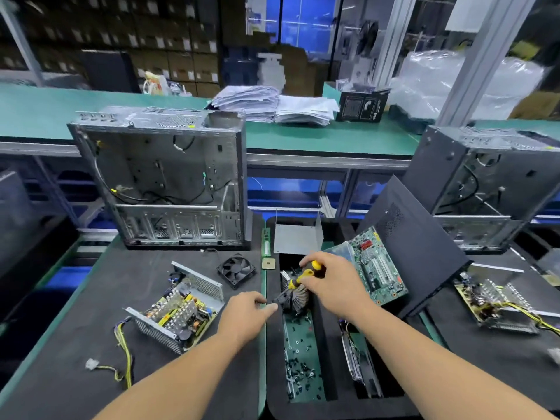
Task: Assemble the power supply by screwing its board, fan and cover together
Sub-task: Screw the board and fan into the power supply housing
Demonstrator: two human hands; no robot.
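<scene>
Loose screws [298, 363] in foam tray [330, 353]

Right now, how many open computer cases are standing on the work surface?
2. One computer case stands at the back left, behind the open power supply. The other case stands at the far right, partly cut off by the frame edge. More may be out of view.
</scene>
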